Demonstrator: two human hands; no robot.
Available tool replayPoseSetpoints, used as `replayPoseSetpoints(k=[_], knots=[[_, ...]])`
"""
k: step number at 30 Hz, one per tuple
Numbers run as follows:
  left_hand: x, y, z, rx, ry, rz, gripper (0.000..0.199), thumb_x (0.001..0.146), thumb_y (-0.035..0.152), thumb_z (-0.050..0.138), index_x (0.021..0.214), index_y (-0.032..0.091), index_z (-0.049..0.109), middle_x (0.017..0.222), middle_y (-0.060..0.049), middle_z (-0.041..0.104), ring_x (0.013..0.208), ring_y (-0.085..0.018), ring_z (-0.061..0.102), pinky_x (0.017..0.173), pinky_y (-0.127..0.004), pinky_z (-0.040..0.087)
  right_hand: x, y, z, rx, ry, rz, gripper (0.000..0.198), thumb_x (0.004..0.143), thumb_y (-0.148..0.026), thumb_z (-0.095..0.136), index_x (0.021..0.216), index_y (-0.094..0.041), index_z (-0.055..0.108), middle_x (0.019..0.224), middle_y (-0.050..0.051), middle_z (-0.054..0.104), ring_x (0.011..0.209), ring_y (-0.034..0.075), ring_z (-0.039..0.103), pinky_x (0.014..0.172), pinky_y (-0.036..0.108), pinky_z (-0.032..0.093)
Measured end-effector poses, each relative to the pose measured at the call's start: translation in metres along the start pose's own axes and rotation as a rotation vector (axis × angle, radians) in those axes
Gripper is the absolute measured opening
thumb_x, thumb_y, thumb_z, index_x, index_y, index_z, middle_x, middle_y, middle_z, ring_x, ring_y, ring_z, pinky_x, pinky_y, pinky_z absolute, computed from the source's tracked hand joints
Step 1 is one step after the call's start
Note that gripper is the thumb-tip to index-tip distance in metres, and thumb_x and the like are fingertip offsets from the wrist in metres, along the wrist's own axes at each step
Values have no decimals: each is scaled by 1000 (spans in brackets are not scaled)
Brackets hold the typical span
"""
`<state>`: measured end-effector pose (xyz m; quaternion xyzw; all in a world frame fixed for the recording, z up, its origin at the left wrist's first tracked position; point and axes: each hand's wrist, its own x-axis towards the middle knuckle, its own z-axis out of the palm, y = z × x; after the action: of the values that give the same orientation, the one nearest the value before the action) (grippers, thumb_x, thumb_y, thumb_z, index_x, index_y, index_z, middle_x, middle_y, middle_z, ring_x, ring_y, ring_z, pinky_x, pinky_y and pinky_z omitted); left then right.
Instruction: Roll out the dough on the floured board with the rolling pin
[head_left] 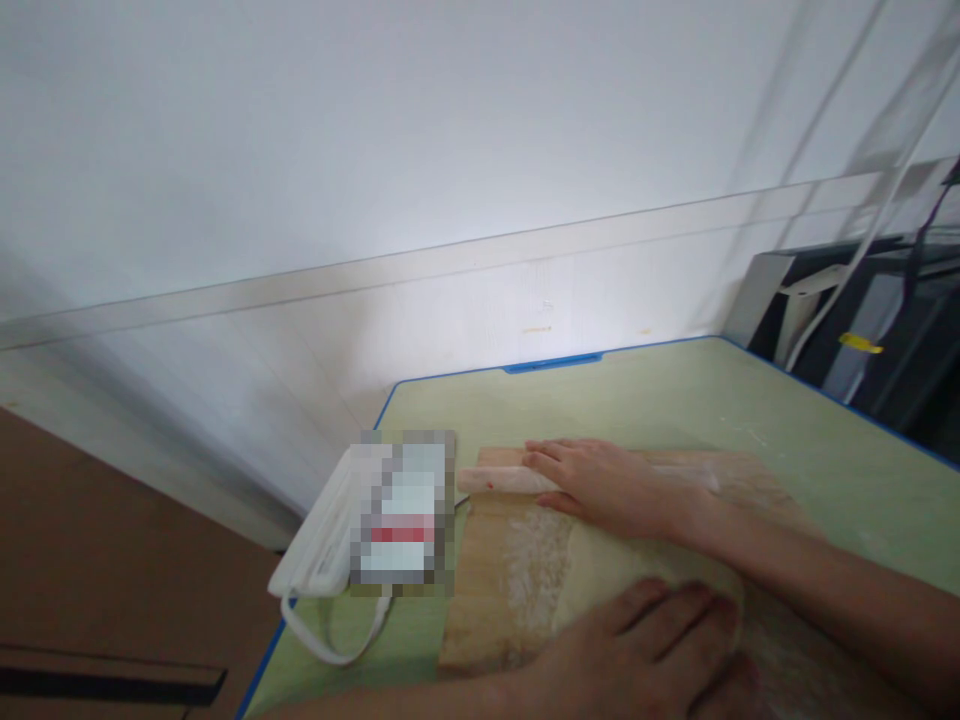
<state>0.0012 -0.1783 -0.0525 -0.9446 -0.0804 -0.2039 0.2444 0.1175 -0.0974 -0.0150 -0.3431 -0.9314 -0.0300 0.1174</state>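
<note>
A pale sheet of dough [600, 570] lies flat on a floured wooden board [476, 610]. My right hand [611, 485] reaches in from the right and grips a light rolling pin [502, 480] at the dough's far edge, fingers over it and thumb on the near side. The pin lies crosswise, its left end past the board's edge. Slightly blurred, my left hand [660, 640] rests on the near part of the dough with fingers spread. That hand covers much of the dough's near side.
Left of the board lie a pixelated phone-like device [405, 490] and a white box-shaped device [319, 530] with a looped white cable [330, 655]. The green table [637, 390] has a blue edge and meets a white wall. Dark panels [900, 320] stand at the right.
</note>
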Motion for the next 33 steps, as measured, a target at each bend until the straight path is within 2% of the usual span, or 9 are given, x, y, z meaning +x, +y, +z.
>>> replayPoseSetpoints(k=[15,23,33], knots=[[0,1,1,-24,-42,6,29,94,28,32,115,21,51,126,-4,51,118,-17,44,99,-29,32,-1,1,3,-16,12,9,32,88,-30,43,115,-14,50,118,13,56,101,26,56,81,39,46],[0,-1,-2,-11,4,-15,28,93,27,34,111,22,55,121,-1,54,114,-15,47,97,-27,34,0,0,2,-11,20,11,31,88,-30,44,114,-14,51,119,14,56,102,26,55,80,39,46],[0,1,2,-11,18,-15,28,93,28,34,112,21,54,124,-2,52,117,-16,45,99,-29,32,-1,0,3,-25,26,11,31,88,-30,44,113,-14,51,117,13,57,102,25,55,81,38,46]])
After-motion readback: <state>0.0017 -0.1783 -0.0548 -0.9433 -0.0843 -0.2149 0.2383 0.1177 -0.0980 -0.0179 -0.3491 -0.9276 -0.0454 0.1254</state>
